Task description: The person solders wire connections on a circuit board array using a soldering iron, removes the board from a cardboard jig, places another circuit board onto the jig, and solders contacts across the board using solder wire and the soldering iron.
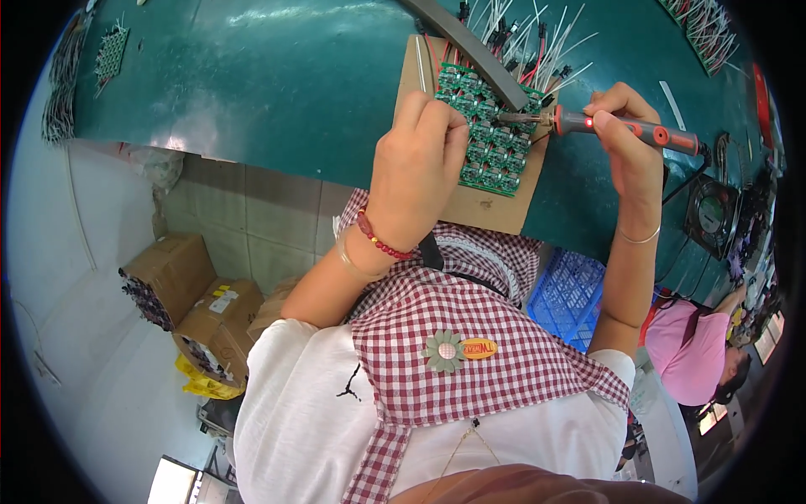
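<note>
My right hand [630, 147] grips a grey and orange soldering iron [659, 133] with a small red light on its handle. Its metal tip reaches left over a panel of small green circuit boards [495, 160]. Closed in a pinch, my left hand [417, 164] hovers at the panel's left edge; whatever sits between its fingertips is hidden from me. Beneath the panel lies a sheet of brown cardboard [483, 212]. White, red and black wires [537, 46] with black connectors fan out from the panel's far side. Just above the hand, a thin white strip [421, 63] rests on the cardboard.
A grey curved bar [470, 46] hangs over the boards. The green table [252, 92] holds wired boards [111, 55] at far left and more wires at far right. A black fan [712, 217] stands right. Below are a blue crate [567, 290] and cardboard boxes [172, 269]; another person [693, 349] sits right.
</note>
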The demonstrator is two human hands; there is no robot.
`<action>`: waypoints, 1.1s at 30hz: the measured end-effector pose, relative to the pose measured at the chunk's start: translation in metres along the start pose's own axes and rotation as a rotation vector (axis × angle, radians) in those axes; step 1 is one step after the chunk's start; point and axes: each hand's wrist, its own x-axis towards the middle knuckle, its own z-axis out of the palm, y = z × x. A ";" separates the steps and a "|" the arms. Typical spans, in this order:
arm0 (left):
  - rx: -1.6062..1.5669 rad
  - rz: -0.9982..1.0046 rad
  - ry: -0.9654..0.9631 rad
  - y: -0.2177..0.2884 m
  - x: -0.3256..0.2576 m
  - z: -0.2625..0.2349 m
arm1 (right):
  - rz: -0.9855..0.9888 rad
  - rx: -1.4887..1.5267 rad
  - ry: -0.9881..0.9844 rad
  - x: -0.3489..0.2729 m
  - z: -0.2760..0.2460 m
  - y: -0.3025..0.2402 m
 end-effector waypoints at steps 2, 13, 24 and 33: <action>0.019 -0.004 0.006 -0.001 0.000 0.005 | 0.011 0.001 -0.008 0.001 0.000 0.001; 0.099 0.004 0.041 0.004 0.003 0.000 | -0.011 -0.006 -0.035 0.004 -0.008 -0.007; 0.106 -0.033 0.032 -0.001 0.001 -0.002 | -0.007 0.004 -0.064 0.011 0.010 -0.004; 0.091 -0.044 0.027 -0.002 0.002 0.002 | 0.009 -0.005 -0.079 0.011 0.009 -0.001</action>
